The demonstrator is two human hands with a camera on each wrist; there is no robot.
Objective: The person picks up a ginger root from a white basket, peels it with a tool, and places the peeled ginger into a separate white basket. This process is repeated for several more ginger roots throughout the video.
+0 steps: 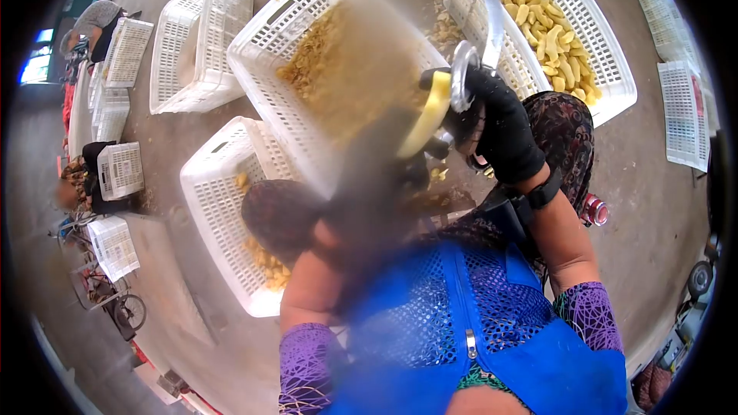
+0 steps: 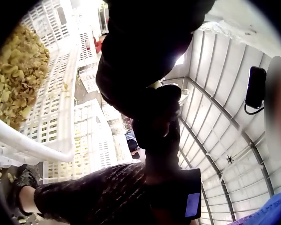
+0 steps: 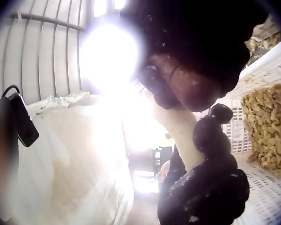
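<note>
A pale yellow, peeled curved piece (image 1: 429,117) slants between both black-gloved hands. The left hand (image 1: 388,173), partly lost behind a blur in the head view, grips its lower end; in the right wrist view, its curled fingers (image 3: 210,180) wrap the pale piece (image 3: 180,133). At the upper end, the right hand (image 1: 503,127) holds a shiny metal ring tool (image 1: 463,77) against the piece. Right-hand fingers appear above the piece in the right wrist view, some bare skin showing through the glove. In the left wrist view the left hand (image 2: 140,56) is a dark shape, its fingertips hard to tell.
Below the hands stands a white crate (image 1: 265,19) of peelings. Another crate (image 1: 619,69) at upper right holds many yellow peeled pieces (image 1: 550,31). A third crate (image 1: 223,250) stands by the left knee, with further crates and seated people at far left.
</note>
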